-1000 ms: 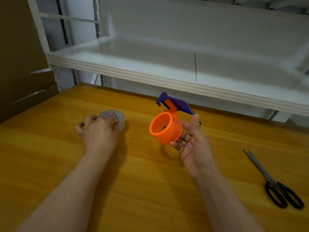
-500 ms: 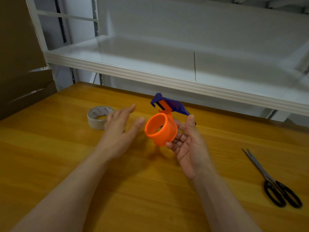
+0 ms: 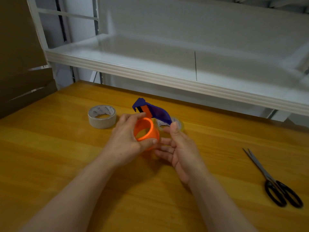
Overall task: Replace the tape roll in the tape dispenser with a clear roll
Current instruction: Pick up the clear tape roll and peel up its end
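The tape dispenser (image 3: pixel 145 129) has an orange ring core and a purple cutter arm, and no roll sits on it. My left hand (image 3: pixel 127 139) grips the orange ring from the left, thumb below and fingers over the top. My right hand (image 3: pixel 177 146) cradles the dispenser from the right with relaxed fingers, its thumb up against the purple arm. A clear tape roll (image 3: pixel 177 124) lies flat on the wooden table (image 3: pixel 66 156) just behind my right thumb, partly hidden. A grey-beige tape roll (image 3: pixel 102 116) lies flat to the left.
Black-handled scissors (image 3: pixel 274 181) lie on the table at the right. A white metal shelf (image 3: pixel 167 77) overhangs the table's back edge. Brown cardboard (image 3: pixel 21 77) stands at the far left.
My left hand left the grey-beige roll on the table, swung right and took hold of the orange ring. The clear roll has come into view behind the dispenser.
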{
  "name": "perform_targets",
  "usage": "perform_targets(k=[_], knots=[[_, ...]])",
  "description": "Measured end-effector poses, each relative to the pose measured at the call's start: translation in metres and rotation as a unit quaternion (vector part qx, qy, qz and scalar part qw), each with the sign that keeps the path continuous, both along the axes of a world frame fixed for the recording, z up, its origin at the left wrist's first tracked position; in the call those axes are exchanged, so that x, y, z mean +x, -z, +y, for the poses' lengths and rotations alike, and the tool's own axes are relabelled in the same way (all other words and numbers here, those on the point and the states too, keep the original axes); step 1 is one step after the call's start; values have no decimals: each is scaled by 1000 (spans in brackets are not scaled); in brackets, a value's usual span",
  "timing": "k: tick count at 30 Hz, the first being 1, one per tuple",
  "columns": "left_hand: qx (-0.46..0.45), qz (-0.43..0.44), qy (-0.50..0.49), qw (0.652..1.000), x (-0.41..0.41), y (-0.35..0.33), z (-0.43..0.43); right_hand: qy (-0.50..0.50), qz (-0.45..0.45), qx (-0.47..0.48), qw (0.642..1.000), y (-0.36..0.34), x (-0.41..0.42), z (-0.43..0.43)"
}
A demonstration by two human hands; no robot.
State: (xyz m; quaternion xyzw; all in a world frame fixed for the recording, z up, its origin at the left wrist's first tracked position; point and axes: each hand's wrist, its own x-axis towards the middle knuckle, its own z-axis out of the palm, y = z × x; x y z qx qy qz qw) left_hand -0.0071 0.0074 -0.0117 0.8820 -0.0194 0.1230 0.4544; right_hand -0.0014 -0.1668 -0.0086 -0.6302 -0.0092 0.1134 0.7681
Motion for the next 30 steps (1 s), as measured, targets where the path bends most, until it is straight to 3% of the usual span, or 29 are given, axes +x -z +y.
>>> perform_targets(k=[4, 9, 26, 28, 30], knots=[[66, 6, -46, 997, 2, -3, 6, 51, -58, -146, 986, 7, 4, -1], [93, 44, -45, 994, 4, -4, 13, 33, -97, -233, 967, 12, 4, 2], [158, 93, -51, 982, 4, -4, 17, -5, -99, -331, 938, 13, 2, 4], [170, 99, -54, 979, 3, -5, 18, 23, -127, -374, 918, 10, 2, 1], [183, 97, -57, 977, 2, -6, 18, 76, -186, -447, 872, 7, 5, -4]])
